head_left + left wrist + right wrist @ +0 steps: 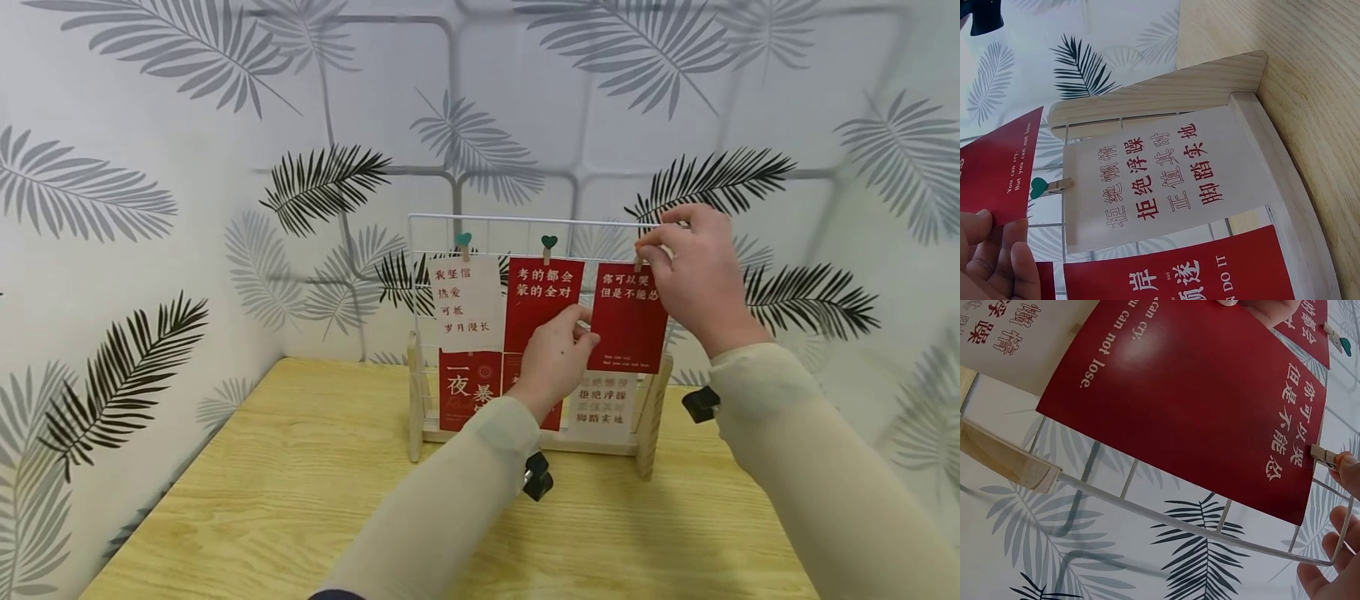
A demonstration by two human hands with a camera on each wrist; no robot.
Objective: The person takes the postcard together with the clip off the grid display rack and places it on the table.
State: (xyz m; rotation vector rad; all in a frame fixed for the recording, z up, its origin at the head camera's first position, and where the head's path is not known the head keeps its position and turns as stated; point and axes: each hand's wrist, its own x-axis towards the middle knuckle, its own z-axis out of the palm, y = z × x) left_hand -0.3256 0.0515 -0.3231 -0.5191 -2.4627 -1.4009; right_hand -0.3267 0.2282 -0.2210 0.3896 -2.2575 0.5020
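Note:
A red card [628, 329] with white Chinese writing hangs at the upper right of a white wire grid [517, 220]. My left hand [553, 358] pinches this card by its left edge, the thumb [977, 224] lying on the printed face. At the card's top edge, my right hand [699, 271] pinches a small wooden clothespin [1324, 455], which overlaps the card there. Other fingers of that hand reach behind the grid's upper corner in the right wrist view. Below the red card is a pale card [1147, 181] under a clothespin with a green heart [1039, 187].
The grid stands in a wooden base [600, 447] on a wood-grain table [315, 467]. To the left hang a white card [468, 312], another red card [536, 279] under a dark green heart clip [550, 242], and a lower red card [459, 412]. Leaf-patterned wall [517, 83] rises behind.

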